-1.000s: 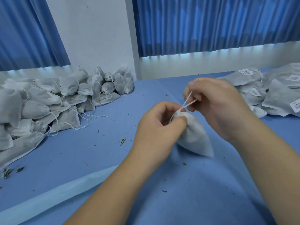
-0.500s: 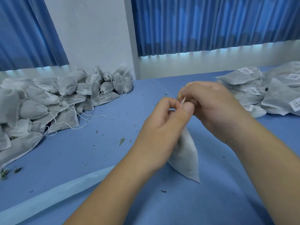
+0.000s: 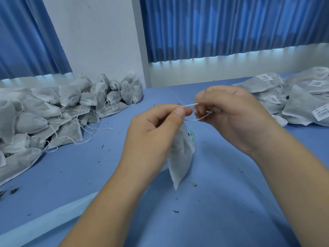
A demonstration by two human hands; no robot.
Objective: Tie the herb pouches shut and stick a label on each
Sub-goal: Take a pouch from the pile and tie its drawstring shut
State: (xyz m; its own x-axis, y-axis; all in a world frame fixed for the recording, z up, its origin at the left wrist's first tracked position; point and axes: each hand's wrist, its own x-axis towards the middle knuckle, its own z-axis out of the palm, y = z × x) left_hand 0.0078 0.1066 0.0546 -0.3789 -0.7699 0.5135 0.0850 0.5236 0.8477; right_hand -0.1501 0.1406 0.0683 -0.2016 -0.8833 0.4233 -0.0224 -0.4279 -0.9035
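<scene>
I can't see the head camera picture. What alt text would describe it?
Two bare hands, left hand and right hand, pull a white string taut above a small white pouch hanging over a blue table. Unlabelled pouches are heaped at left, labelled pouches at right.

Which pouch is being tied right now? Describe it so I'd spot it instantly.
Start from the blue table, with pouch heaps at its left and right edges. Between them, the two hands meet in mid-air, and one white pouch hangs below the left hand. It alone is lifted off the table, its string stretched between both hands.
</scene>
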